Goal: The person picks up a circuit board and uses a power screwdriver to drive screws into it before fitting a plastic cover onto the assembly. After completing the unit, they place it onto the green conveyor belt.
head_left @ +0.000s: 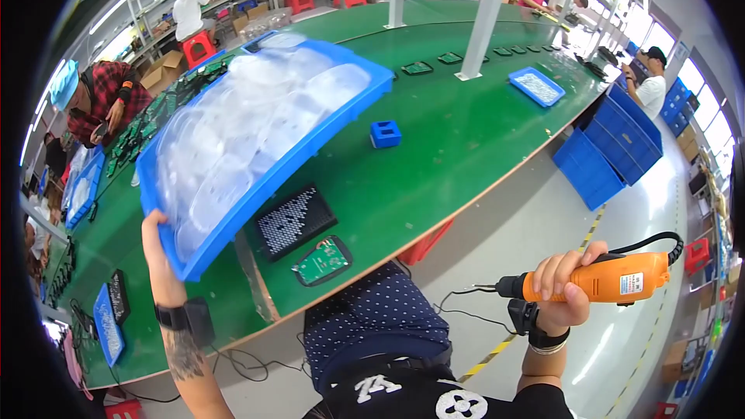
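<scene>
My left hand (157, 242) grips the near left corner of a large blue tray (291, 165). The tray is raised and tilted over the green bench, full of clear plastic pieces (252, 120) that look slightly blurred. Out to the right, past the bench edge, my right hand (565, 285) is closed around an orange electric screwdriver (609, 278); its black nose and thin bit point left. Below the tray lie a black screw holder (296, 223) with rows of small screws and a green circuit board (323, 261) in a dark shell.
A small blue block (385, 135) sits mid-bench. Behind it stands a white post (483, 19) and a row of boards (450, 57). A shallow blue tray (535, 88) lies farther right, beside large blue crates (621, 136). At left, a person in plaid (116, 89) works near piled circuit boards (140, 136).
</scene>
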The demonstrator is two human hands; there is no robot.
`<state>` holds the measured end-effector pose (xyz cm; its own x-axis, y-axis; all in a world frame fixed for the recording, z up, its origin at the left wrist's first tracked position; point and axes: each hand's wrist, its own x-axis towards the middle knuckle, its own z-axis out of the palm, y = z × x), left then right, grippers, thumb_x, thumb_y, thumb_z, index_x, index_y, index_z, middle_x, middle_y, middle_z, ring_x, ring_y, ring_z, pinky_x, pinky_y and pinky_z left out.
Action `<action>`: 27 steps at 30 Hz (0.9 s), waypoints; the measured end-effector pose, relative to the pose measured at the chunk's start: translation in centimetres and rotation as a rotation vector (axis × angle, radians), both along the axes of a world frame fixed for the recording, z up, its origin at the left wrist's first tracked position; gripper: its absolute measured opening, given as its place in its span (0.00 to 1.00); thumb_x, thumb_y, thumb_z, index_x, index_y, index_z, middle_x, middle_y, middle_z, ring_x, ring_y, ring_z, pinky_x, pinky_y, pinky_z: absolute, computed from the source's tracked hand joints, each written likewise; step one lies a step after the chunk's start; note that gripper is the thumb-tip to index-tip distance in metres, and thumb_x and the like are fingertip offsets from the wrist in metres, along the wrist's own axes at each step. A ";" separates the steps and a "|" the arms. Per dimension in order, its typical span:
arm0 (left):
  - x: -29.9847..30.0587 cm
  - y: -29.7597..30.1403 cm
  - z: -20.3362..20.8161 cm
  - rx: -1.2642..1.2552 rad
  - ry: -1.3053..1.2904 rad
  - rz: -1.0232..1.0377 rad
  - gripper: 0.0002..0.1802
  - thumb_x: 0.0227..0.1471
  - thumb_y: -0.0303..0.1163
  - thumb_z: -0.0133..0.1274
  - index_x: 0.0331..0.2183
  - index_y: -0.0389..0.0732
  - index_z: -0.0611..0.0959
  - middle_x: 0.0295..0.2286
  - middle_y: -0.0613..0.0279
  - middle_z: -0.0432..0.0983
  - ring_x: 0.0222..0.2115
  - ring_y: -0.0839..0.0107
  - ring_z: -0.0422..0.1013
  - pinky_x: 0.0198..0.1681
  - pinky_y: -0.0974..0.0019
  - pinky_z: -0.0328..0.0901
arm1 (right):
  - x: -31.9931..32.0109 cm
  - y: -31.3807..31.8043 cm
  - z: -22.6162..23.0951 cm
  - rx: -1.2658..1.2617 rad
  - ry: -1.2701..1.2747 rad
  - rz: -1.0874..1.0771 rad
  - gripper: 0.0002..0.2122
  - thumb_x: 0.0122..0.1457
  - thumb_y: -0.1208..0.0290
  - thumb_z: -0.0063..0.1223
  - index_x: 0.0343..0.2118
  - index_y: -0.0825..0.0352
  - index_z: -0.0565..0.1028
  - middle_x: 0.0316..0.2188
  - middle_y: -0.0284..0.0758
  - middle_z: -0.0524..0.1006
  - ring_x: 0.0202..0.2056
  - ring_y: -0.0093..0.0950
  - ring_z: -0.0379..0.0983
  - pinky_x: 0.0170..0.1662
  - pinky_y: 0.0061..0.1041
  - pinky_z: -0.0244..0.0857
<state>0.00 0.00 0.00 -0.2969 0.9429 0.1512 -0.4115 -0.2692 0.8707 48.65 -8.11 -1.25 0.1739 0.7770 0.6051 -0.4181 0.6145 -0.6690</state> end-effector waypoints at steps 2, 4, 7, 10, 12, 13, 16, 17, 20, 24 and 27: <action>3.3 2.7 0.2 -0.151 0.050 0.151 0.20 0.38 0.34 0.50 0.36 0.37 0.71 0.32 0.60 0.68 0.33 0.65 0.66 0.37 0.67 0.62 | 0.6 -0.3 0.2 0.019 0.003 -0.036 0.15 0.45 0.77 0.45 0.35 0.62 0.55 0.13 0.31 0.63 0.13 0.25 0.62 0.22 0.24 0.62; 6.4 2.3 -1.4 -0.278 0.125 0.166 0.12 0.45 0.37 0.47 0.30 0.40 0.74 0.26 0.65 0.68 0.26 0.72 0.67 0.30 0.71 0.63 | 2.0 -3.4 0.3 -0.015 -0.022 -0.052 0.15 0.44 0.77 0.45 0.35 0.62 0.55 0.13 0.31 0.63 0.13 0.25 0.62 0.21 0.23 0.62; 12.1 7.4 -3.7 -0.215 0.252 0.156 0.12 0.49 0.41 0.46 0.30 0.42 0.73 0.27 0.65 0.67 0.26 0.72 0.67 0.28 0.73 0.64 | 4.0 -3.5 -0.2 0.011 -0.025 -0.088 0.15 0.44 0.78 0.44 0.35 0.63 0.55 0.13 0.31 0.62 0.13 0.25 0.61 0.21 0.23 0.61; 16.9 11.4 -3.8 -0.302 0.015 0.222 0.10 0.31 0.31 0.53 0.20 0.33 0.75 0.22 0.62 0.69 0.21 0.71 0.64 0.24 0.70 0.60 | 4.2 -4.7 0.5 0.045 -0.039 -0.136 0.14 0.44 0.77 0.43 0.34 0.63 0.55 0.13 0.30 0.62 0.12 0.22 0.60 0.19 0.21 0.61; 20.3 13.1 -4.6 -0.303 -0.009 0.223 0.09 0.30 0.29 0.52 0.19 0.32 0.75 0.22 0.62 0.69 0.21 0.71 0.64 0.25 0.69 0.59 | 4.7 -5.4 0.7 0.063 -0.054 -0.175 0.13 0.44 0.77 0.42 0.34 0.63 0.55 0.13 0.29 0.62 0.11 0.21 0.60 0.18 0.19 0.61; 22.2 13.7 -4.7 -0.309 -0.042 0.208 0.08 0.29 0.27 0.52 0.18 0.32 0.75 0.21 0.62 0.69 0.21 0.72 0.64 0.25 0.69 0.59 | 5.1 -5.8 0.7 0.046 -0.057 -0.180 0.14 0.44 0.77 0.42 0.34 0.63 0.55 0.13 0.30 0.62 0.12 0.22 0.60 0.19 0.21 0.62; 26.0 14.7 -5.4 -0.308 -0.091 0.172 0.06 0.29 0.24 0.50 0.17 0.32 0.75 0.20 0.63 0.69 0.21 0.72 0.63 0.25 0.69 0.59 | 5.6 -6.5 0.5 0.014 -0.055 -0.194 0.15 0.43 0.78 0.42 0.34 0.62 0.55 0.13 0.31 0.61 0.12 0.25 0.60 0.21 0.23 0.62; 27.0 14.9 -5.7 -0.307 -0.110 0.162 0.05 0.29 0.24 0.50 0.16 0.31 0.75 0.20 0.63 0.69 0.22 0.72 0.63 0.25 0.69 0.59 | 5.7 -6.5 0.3 0.011 -0.045 -0.200 0.15 0.43 0.78 0.43 0.34 0.62 0.55 0.13 0.31 0.61 0.12 0.24 0.60 0.21 0.23 0.62; 29.8 15.0 -6.8 -0.311 -0.132 0.154 0.05 0.29 0.23 0.49 0.16 0.31 0.75 0.20 0.64 0.69 0.22 0.72 0.64 0.25 0.70 0.59 | 6.3 -6.1 0.0 -0.004 -0.024 -0.208 0.15 0.43 0.78 0.43 0.34 0.62 0.55 0.13 0.31 0.61 0.12 0.24 0.60 0.21 0.23 0.62; 32.2 14.5 -8.6 -0.316 -0.138 0.192 0.05 0.29 0.22 0.48 0.17 0.31 0.75 0.20 0.64 0.69 0.22 0.73 0.64 0.25 0.71 0.59 | 6.9 -5.7 -0.3 -0.015 -0.025 -0.189 0.15 0.44 0.77 0.43 0.34 0.62 0.55 0.13 0.31 0.61 0.12 0.24 0.60 0.21 0.23 0.63; 33.7 14.4 -9.5 -0.298 -0.144 0.213 0.06 0.29 0.22 0.47 0.18 0.30 0.75 0.20 0.64 0.70 0.22 0.73 0.64 0.25 0.71 0.59 | 7.2 -5.4 -0.4 0.006 -0.033 -0.187 0.15 0.44 0.78 0.43 0.34 0.62 0.55 0.13 0.31 0.61 0.12 0.24 0.60 0.21 0.23 0.63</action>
